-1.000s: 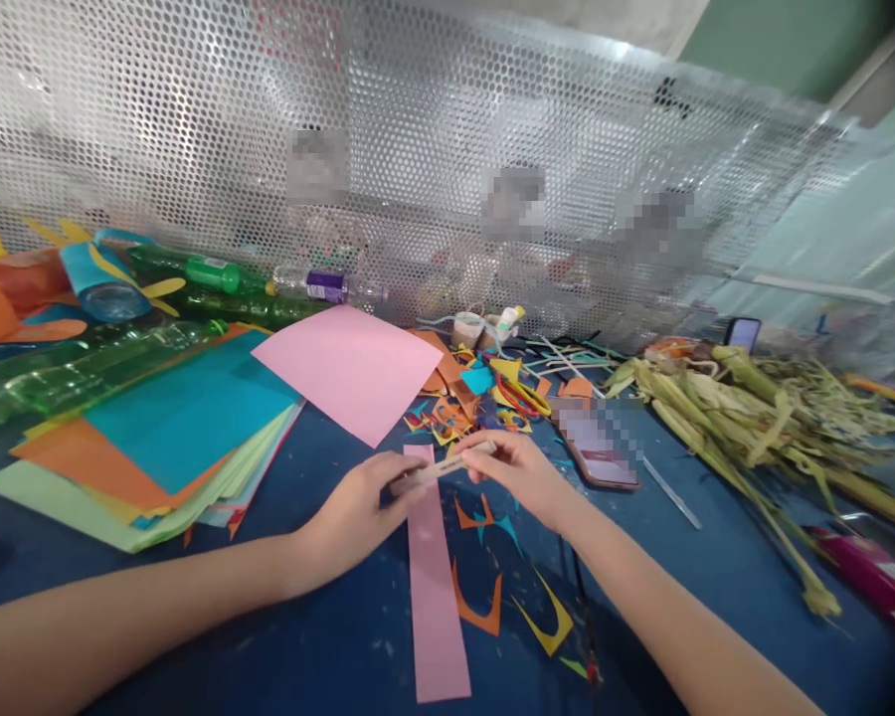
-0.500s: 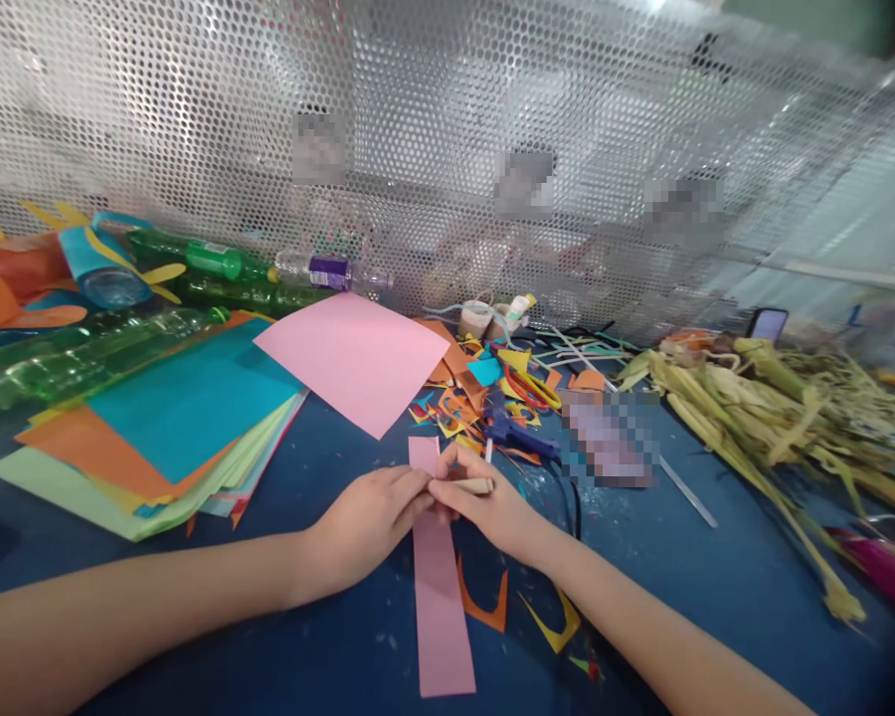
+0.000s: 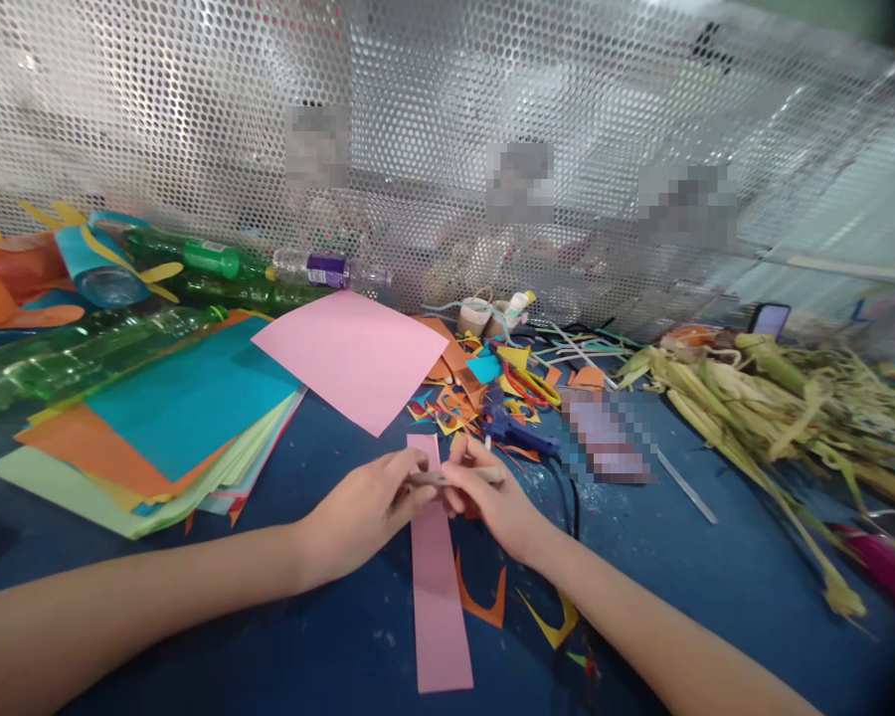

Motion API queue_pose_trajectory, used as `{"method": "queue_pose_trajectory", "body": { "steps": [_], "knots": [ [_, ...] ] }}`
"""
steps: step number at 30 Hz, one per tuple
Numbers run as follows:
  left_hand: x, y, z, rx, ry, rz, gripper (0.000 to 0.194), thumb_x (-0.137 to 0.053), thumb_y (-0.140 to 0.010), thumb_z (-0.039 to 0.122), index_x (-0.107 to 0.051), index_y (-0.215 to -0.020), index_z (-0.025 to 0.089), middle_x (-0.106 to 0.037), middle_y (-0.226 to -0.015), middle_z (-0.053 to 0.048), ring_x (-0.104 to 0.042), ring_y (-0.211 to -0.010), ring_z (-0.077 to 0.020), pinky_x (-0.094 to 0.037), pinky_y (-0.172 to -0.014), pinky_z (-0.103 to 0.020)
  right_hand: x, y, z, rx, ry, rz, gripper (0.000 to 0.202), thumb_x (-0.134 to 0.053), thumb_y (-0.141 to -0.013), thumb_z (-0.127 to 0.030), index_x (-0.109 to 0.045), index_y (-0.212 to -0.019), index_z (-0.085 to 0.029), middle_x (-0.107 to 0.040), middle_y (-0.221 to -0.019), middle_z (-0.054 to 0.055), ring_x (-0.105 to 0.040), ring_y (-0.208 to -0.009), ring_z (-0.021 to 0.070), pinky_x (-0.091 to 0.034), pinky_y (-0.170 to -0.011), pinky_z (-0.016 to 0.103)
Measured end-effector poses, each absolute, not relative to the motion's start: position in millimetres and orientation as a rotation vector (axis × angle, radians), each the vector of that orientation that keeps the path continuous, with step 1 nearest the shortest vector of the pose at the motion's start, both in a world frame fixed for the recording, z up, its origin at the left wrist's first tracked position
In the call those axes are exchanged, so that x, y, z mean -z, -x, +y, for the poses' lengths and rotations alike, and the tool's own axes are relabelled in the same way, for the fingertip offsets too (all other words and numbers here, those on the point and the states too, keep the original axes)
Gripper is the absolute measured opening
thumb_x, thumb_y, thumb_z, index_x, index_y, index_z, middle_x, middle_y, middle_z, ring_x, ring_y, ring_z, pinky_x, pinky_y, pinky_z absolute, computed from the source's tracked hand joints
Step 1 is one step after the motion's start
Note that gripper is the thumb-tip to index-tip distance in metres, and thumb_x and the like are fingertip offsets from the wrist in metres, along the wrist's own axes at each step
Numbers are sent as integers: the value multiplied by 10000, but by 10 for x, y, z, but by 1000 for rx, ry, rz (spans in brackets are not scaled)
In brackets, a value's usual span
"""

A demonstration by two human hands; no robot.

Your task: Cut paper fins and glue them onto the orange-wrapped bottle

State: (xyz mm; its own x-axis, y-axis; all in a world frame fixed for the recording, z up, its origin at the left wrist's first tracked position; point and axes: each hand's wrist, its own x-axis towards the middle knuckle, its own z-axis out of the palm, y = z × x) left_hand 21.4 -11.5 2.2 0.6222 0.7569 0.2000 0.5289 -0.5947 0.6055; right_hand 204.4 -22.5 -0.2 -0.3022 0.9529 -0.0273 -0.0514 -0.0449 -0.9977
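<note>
Over the upper part of a long pink paper strip (image 3: 440, 607), my two hands meet around a thin, pale brownish stick-like object (image 3: 484, 476). My left hand (image 3: 377, 502) pinches its left end between thumb and fingers. My right hand (image 3: 492, 502) holds its right part, fingers curled round it. The strip lies flat on the blue table and runs toward me beneath the hands. Beyond them rests a larger pink sheet (image 3: 358, 353). Orange (image 3: 484, 602) and yellow (image 3: 556, 626) cut-out scraps lie right of the strip.
Coloured paper (image 3: 186, 398) is stacked at left, beside green bottles (image 3: 104, 353). A blue glue gun (image 3: 522, 435), red-yellow scissors (image 3: 529, 383) and scraps lie right of centre. Dried husks (image 3: 776, 398) fill the right. People show behind a perforated metal screen (image 3: 418, 119).
My left fingers have drawn slightly left and opened a gap from the right ones, so more of the thin object shows between my hands. My right hand has shifted slightly right.
</note>
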Motion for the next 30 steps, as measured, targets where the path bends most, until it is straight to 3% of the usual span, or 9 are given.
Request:
{"method": "queue_pose_trajectory", "body": {
  "steps": [3, 7, 9, 12, 17, 22, 30],
  "knots": [
    [-10, -183, -118, -625, -2451, 1128, 304, -368, -892, 397, -467, -1074, 175, -587, -968, -69, -591, -840, -204, -472, -732, -336, 55, -2070, -161, -1402, 948, -1032, 136, -451, -812, -286, -408, -700, -223, -347, -427, -99, -350, -401, 93, -384, -496, 237],
    [11, -157, -198, -514, -2724, 980, 388, -384, -860, 446, -495, -1156, 222, -467, -1256, -106, -577, -949, -262, -472, -780, -408, 97, -2086, -95, -1360, 935, -951, 76, -454, -803, -296, -477, -778, -228, -502, -574, -47, -492, -571, 127, -447, -653, 286],
    [13, -160, -275, -465, -2786, 903, 420, -412, -831, 481, -527, -1127, 206, -472, -1249, -115, -579, -923, -270, -476, -766, -414, 100, -2075, -94, -1326, 1003, -1054, 86, -491, -799, -297, -480, -766, -219, -529, -646, -27, -523, -670, 139, -431, -690, 279],
    [8, -173, -406, -389, -2788, 868, 399, -416, -821, 484, -564, -1042, 186, -519, -1163, -113, -579, -865, -245, -482, -743, -390, 93, -2048, -124, -1192, 1145, -1248, 194, -510, -813, -332, -431, -685, -211, -454, -569, -50, -489, -613, 120, -397, -631, 249],
    [21, -189, -535, -238, -2807, 811, 454, -392, -819, 490, -471, -1173, 217, -491, -1199, -113, -564, -840, -244, -478, -717, -405, 107, -2007, -169, -1105, 1239, -1523, 159, -504, -822, -307, -404, -736, -218, -429, -538, -72, -396, -478, 95, -312, -471, 224],
    [59, -195, -526, -175, -2826, 798, 533, -327, -844, 495, -375, -1278, 189, -394, -1333, -139, -542, -938, -277, -459, -764, -435, 160, -2000, -150, -967, 1304, -1604, 207, -487, -830, -275, -372, -668, -214, -392, -542, -71, -381, -476, 88, -313, -476, 223],
    [57, -210, -488, -113, -2823, 809, 620, -306, -844, 500, -333, -1322, 106, -420, -1317, -155, -549, -909, -273, -469, -754, -424, 127, -1991, -131, -959, 1338, -1621, 220, -479, -812, -246, -363, -629, -211, -354, -515, -77, -345, -450, 81, -296, -443, 209]
  ]
}}
